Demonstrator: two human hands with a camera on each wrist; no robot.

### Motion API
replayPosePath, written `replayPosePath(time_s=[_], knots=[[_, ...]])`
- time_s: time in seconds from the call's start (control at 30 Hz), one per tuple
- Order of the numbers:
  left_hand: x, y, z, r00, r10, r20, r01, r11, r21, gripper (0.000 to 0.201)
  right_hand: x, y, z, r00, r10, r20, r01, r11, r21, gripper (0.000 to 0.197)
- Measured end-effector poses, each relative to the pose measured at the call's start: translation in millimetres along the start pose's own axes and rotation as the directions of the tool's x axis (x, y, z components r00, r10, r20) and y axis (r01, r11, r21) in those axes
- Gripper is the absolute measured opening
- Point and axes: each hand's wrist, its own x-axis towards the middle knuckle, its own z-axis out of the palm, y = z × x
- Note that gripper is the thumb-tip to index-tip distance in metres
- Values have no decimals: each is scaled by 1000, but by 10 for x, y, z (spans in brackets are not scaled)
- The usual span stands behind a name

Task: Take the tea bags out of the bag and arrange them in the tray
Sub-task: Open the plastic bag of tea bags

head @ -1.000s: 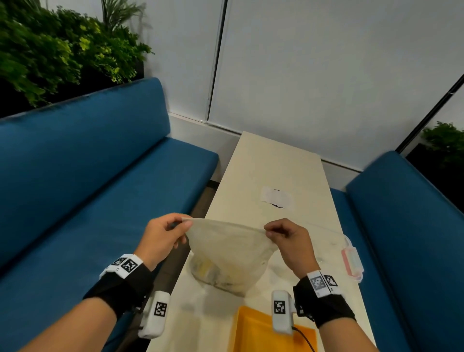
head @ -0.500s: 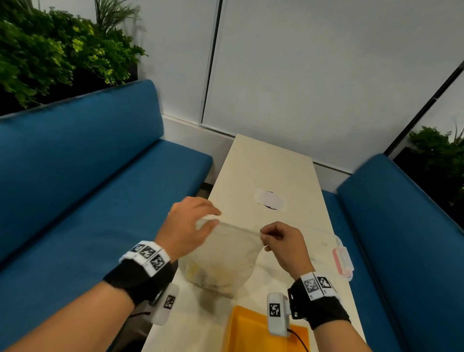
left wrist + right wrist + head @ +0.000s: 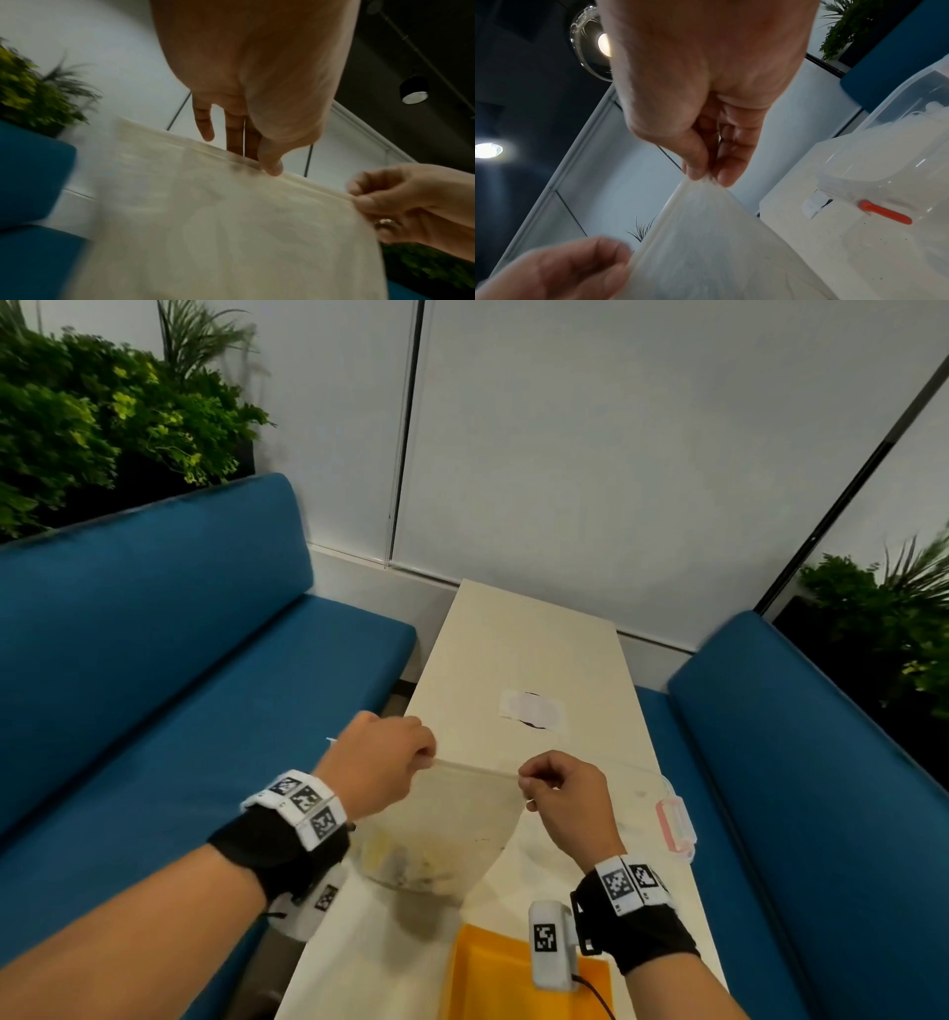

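A booth in an office lounge or café: blue upholstered benches (image 3: 154, 660) flank a narrow cream table (image 3: 534, 660) ahead of the hands, white wall panels (image 3: 642, 454) stand beyond it, and leafy planters (image 3: 92, 428) sit behind the backrests.

The left hand (image 3: 377, 762), which a second ago pinched the translucent bag's (image 3: 452, 834) top edge at its 9 o'clock corner, has slid along the seal toward the right hand (image 3: 562, 798), its grip now closer, so the stretched mouth between them is shorter.
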Motion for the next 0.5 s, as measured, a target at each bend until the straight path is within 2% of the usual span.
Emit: replayPosePath(time_s=[0.1,0.2,0.3,0.37,0.43,0.5], knots=[[-198,-458,-165,989,-148,-6,148,989,23,18,4,33,-107,1000,14,-10,-14,1000,9,16],[-411,-744,-239,958,-285,3,285,958,-34,12,25,43,-135,999,53,-1,-53,997,50,16],[-506,-775,-226,925,-367,99,380,887,-263,5,4,-45,-66,993,94,66,-103,982,160,10],[-509,-698,-212,923,-363,128,383,840,-383,13,-19,-133,-6,987,110,121,-136,962,236,1],[-489,-603,-178,919,-369,141,395,844,-364,21,-10,-178,69,980,122,157,-151,970,191,15],[-466,-523,-142,912,-384,145,410,861,-300,19,28,-185,143,978,138,159,-146,989,35,25]])
